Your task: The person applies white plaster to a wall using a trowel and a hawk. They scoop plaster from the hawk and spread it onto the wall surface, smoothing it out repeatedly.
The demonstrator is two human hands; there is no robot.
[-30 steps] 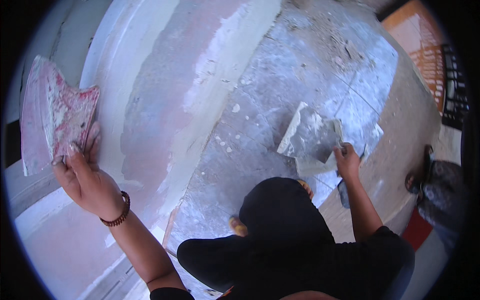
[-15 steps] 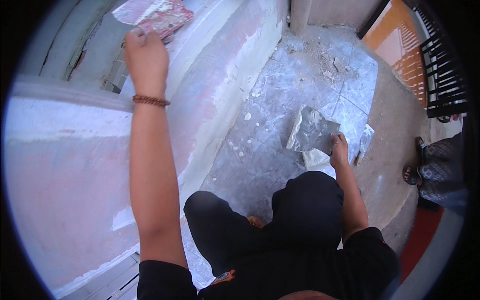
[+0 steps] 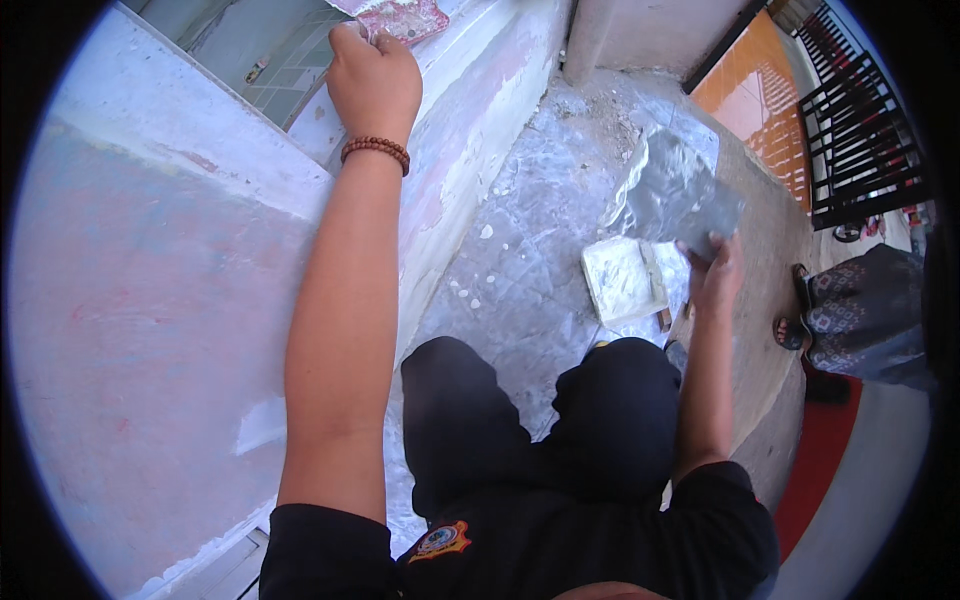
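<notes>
Head view: the left hand [image 3: 375, 85] was raised near the top edge; the right hand [image 3: 716, 278] was low, out beyond the knees.
Left grip: closed, fingers curled on the near edge of a red piece [image 3: 408, 18] streaked with white, partly cut off by the frame.
Right grip: nearly closed, thumb and fingers at the near corner of a grey sheet [image 3: 678, 190]; blur hid how firm the pinch was.
Red piece's place: by the pale ledge [image 3: 462, 52] of the wall; whether they touched could not be told.
Grey sheet's place: over the floor [image 3: 480, 225], just beyond a white tray-like piece [image 3: 618, 278].
Working the red piece: a steady wrist and even pressure along its edge seemed best, with the whole edge kept in sight.
Carrying the grey sheet: the corner hold looked likely to let the far side dip; a palm nearer the middle, underneath, would have kept it level.
White tray-like piece: shallow and squarish, resting beside the right hand; its upper face was whitish, and whether it was hollow or held anything was unclear.
Grey sheet's load: a whitish crust ran along its left rim; no separate heap could be made out.
</notes>
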